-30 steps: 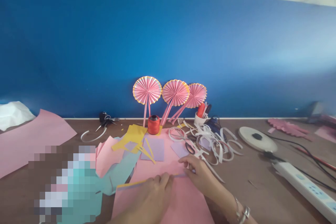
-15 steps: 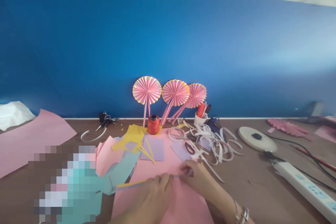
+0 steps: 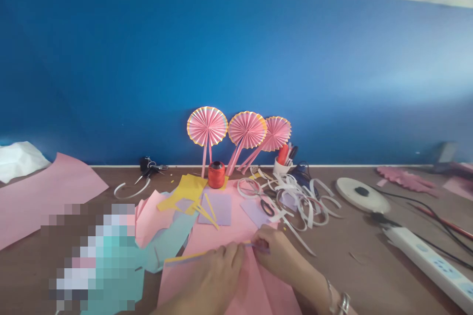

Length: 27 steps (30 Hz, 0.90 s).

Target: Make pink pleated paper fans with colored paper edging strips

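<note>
You are at a brown table [image 3: 369, 246] set against a wide blue wall [image 3: 236, 59]. At the far left lie something white and crumpled [image 3: 16, 160] and a large pink sheet [image 3: 44, 192]. Further along are a bunch of keys [image 3: 148, 166], yellow paper [image 3: 186, 189] and a lilac piece [image 3: 219, 206]. An orange spool of thread [image 3: 216, 175] stands in front of three pink pleated fans [image 3: 207, 126] that lean on the wall. To the right of these are a white cup of pens [image 3: 283, 163], a tangle of curled white strips [image 3: 299, 199] with scissors [image 3: 265, 205] among them, a round white disc [image 3: 362, 196] and a white power strip [image 3: 428, 262]. Your left hand [image 3: 214, 278] comes up from the bottom edge, knuckles up and fingers curled. Its tips are down on a narrow yellow-and-lilac strip [image 3: 185, 258]. The strip lies across the pink sheet [image 3: 225, 234] right in front of you. I cannot tell whether your thumb closes under the strip. Your right hand [image 3: 279, 256] reaches in from the lower right, with a bracelet [image 3: 342, 301] at the wrist. Its thumb and forefinger are pinched on the strip's right end, the other fingers folded. The two hands are just beside each other, with the strip running between them and out to the left past your left hand.
</note>
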Each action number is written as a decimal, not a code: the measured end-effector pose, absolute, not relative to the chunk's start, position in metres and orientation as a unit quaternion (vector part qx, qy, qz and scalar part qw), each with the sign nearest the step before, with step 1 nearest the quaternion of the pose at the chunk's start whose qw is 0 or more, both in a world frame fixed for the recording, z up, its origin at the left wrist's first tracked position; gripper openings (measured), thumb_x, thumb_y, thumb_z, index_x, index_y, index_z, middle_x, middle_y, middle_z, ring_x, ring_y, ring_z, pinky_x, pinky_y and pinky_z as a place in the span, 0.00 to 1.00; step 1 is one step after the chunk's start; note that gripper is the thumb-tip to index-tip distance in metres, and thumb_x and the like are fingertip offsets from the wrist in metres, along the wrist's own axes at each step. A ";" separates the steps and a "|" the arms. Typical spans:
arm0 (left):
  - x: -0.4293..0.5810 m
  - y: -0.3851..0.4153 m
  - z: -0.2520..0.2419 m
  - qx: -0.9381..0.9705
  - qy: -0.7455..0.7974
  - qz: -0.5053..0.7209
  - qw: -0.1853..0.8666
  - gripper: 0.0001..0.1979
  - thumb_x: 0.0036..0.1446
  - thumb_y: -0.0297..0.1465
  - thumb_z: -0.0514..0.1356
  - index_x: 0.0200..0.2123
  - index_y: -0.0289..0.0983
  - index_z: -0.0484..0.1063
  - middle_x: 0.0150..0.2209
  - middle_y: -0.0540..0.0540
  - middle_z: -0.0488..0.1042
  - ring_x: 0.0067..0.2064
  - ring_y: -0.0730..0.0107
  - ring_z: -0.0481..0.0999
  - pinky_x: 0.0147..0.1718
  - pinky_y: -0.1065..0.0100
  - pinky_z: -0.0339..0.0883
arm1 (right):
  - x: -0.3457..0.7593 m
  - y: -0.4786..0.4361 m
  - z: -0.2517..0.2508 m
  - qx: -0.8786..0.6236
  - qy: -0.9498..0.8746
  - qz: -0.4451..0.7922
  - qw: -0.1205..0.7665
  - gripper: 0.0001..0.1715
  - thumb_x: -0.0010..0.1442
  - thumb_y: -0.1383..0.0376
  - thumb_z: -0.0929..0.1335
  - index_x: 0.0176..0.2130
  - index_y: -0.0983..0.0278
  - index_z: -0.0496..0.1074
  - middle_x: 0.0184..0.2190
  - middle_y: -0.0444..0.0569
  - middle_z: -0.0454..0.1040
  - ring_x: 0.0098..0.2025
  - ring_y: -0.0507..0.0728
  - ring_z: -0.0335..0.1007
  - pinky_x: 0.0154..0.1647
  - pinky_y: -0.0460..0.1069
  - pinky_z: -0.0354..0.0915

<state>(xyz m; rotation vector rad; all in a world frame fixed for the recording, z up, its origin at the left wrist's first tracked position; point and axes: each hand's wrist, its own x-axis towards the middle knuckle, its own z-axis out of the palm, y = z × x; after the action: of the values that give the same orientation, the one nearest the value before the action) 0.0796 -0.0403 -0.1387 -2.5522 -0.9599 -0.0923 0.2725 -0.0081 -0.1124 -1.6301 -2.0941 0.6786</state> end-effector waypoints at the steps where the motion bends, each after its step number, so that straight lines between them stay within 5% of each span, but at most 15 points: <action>1: 0.079 -0.041 -0.139 -0.913 -0.347 -0.035 0.210 0.18 0.58 0.29 0.53 0.52 0.39 0.66 0.45 0.39 0.68 0.35 0.65 0.68 0.26 0.65 0.55 | 0.273 -0.007 -0.114 -0.583 -0.747 0.243 0.205 0.08 0.43 0.75 0.62 0.21 0.65 0.68 0.23 0.44 0.66 0.27 0.51 0.61 0.28 0.44 0.54; 8: 0.079 -0.040 -0.136 -0.911 -0.370 -0.036 0.179 0.20 0.57 0.28 0.54 0.54 0.41 0.62 0.38 0.44 0.67 0.31 0.68 0.67 0.25 0.67 0.53 | 0.282 0.000 -0.123 -0.595 -0.676 0.389 0.196 0.07 0.45 0.71 0.63 0.25 0.66 0.71 0.18 0.40 0.67 0.22 0.48 0.58 0.22 0.43 0.52; 17: 0.084 -0.031 -0.139 -0.922 -0.380 -0.007 0.076 0.24 0.53 0.30 0.57 0.55 0.46 0.60 0.39 0.46 0.67 0.30 0.67 0.69 0.22 0.68 0.52 | 0.280 -0.001 -0.128 -0.603 -0.695 0.329 0.211 0.08 0.47 0.69 0.63 0.23 0.66 0.72 0.19 0.42 0.69 0.24 0.49 0.60 0.25 0.43 0.54; 27: 0.084 -0.032 -0.147 -0.917 -0.386 -0.022 0.094 0.21 0.54 0.28 0.56 0.52 0.43 0.62 0.38 0.46 0.65 0.32 0.68 0.67 0.24 0.69 0.55 | 0.275 -0.004 -0.127 -0.565 -0.663 0.426 0.244 0.06 0.46 0.70 0.62 0.22 0.66 0.68 0.16 0.38 0.61 0.20 0.47 0.51 0.21 0.42 0.49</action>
<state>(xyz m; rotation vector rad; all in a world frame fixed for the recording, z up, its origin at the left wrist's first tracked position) 0.0844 -0.0317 -0.1475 -2.7209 -1.1458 -0.0663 0.2751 -0.0037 -0.1271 -1.5447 -1.8104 1.1642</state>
